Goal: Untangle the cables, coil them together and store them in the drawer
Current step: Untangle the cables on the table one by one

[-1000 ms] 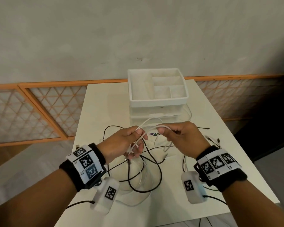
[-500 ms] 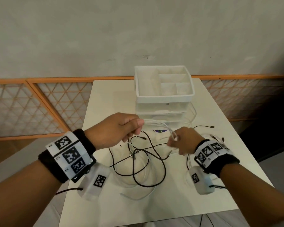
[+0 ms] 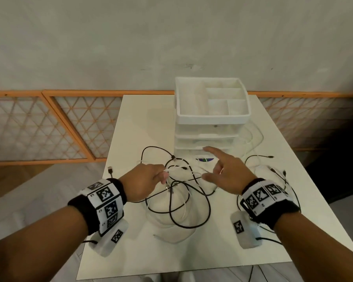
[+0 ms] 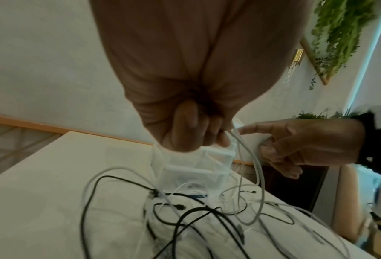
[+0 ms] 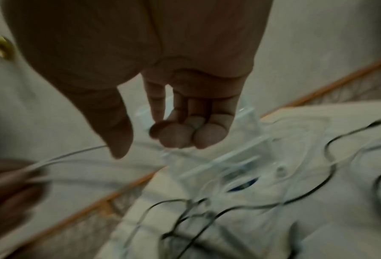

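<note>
Head view shows untangling in hand: the left hand (image 3: 145,183) pinches a bunched white cable (image 3: 172,168) above the knot of black cables (image 3: 189,202) on the bench (image 3: 135,123). The right hand (image 3: 225,173) hovers beside it, fingers spread and holding nothing. The drawer unit (image 3: 211,123) stands just behind, its drawers apparently closed. Next, I judge, the right hand must find a free end and draw it clear of the black loops without tightening them.

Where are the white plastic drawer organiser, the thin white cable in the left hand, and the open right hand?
white plastic drawer organiser (image 3: 212,118): head view, front rim of top tray.
thin white cable (image 3: 171,169): head view, strand beside fingers.
right hand (image 3: 229,174): head view, back of hand.
</note>
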`<state>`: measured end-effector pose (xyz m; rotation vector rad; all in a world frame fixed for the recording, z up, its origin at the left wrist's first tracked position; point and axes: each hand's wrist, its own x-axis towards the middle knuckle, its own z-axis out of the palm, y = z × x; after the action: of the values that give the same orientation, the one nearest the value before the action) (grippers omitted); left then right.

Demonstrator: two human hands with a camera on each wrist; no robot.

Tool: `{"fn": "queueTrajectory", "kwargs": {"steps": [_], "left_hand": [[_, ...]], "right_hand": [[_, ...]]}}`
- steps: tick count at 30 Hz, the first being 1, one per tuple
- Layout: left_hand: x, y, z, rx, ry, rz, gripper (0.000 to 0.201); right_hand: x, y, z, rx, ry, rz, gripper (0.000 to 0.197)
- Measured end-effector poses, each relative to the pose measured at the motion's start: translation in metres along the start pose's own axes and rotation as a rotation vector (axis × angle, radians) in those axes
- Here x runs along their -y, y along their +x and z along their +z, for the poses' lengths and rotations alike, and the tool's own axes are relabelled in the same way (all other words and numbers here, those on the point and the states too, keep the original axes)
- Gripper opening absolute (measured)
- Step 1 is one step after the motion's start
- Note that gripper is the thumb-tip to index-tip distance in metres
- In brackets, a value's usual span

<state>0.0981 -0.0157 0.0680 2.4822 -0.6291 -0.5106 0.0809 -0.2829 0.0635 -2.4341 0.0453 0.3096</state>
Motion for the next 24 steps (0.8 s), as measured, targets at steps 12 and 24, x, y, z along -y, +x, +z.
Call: {"fn": "queueTrajectory", "kwargs": {"steps": [12, 24], "left_hand": [[0.006, 0.000, 0.017, 0.078, -0.022, -0.117, 0.026], [0.003, 0.007, 0.013, -0.157, -0.487, -0.266, 0.035]], "right_hand": [[0.012, 0.007, 0.026, -0.393, 0.109, -0.107, 0.058], [-0.016, 0.039, 0.094, 0.148, -0.372, 0.167, 0.054]]}}
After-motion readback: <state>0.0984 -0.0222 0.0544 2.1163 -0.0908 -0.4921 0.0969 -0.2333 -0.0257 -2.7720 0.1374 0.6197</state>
